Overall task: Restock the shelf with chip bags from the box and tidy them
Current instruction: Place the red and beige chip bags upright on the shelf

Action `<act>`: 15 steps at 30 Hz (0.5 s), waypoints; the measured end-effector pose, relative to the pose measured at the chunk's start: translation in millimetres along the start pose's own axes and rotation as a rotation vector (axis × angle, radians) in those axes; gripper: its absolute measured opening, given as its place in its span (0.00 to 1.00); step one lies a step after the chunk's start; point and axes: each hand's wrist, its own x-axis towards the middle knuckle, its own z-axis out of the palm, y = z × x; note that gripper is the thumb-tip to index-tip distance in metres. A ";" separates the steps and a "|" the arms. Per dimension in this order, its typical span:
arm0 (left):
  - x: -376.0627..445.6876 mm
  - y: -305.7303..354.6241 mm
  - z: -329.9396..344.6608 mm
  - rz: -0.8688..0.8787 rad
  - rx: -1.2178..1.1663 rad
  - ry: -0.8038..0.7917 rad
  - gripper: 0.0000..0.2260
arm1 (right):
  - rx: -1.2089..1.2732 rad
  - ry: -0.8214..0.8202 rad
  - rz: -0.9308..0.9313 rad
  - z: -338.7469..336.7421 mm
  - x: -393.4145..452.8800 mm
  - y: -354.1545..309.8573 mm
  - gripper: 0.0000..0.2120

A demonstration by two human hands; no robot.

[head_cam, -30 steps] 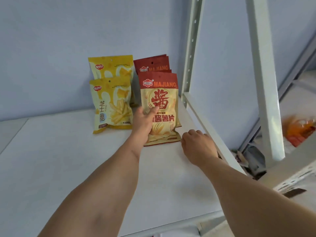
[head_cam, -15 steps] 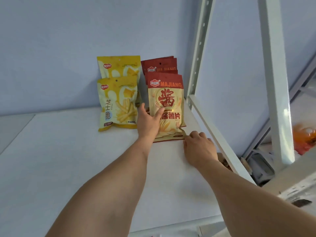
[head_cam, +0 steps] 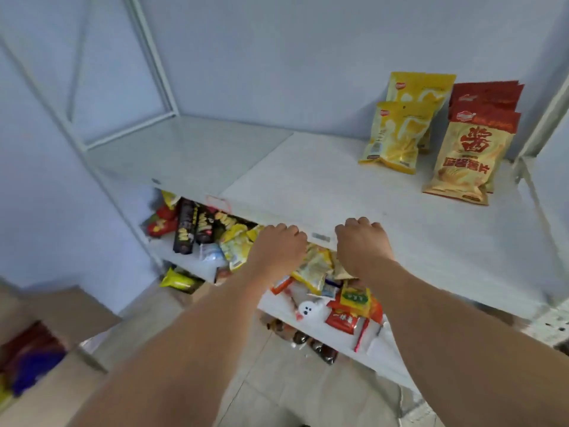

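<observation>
Yellow and red foil: two yellow chip bags [head_cam: 400, 134] stand upright, one behind the other, at the back right of the white shelf board [head_cam: 308, 180]; just beside them on the right stand the red-topped chip bags [head_cam: 468, 149], the front one leaning back on those behind.
Bag contact: neither of my hands touches any bag; both are well apart from them.
Left hand [head_cam: 278, 246]: at the front edge of the board, fingers curled loosely, nothing held.
Right hand [head_cam: 361, 245]: just beside the left, knuckles over the same edge, fingers bent under; I cannot tell whether they grip the edge.
Box [head_cam: 46, 340]: brown cardboard, on the floor at lower left, blurred red and blue packets inside.
Lower shelf [head_cam: 381, 352]: mixed snack packets [head_cam: 314, 269] lie in loose heaps; dark packs [head_cam: 187, 226] stand to the left.
Frame: pale metal uprights [head_cam: 151, 53] against a blue wall.
</observation>
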 end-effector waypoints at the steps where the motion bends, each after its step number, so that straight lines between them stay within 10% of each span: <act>1: -31.1 -12.6 3.1 -0.031 0.034 -0.037 0.13 | -0.003 -0.006 -0.055 -0.5 -6.5 -26.6 0.16; 15: -403.4 -184.5 46.3 -0.647 -0.008 -0.207 0.08 | -0.063 -0.058 -0.591 -8.7 -49.4 -409.8 0.17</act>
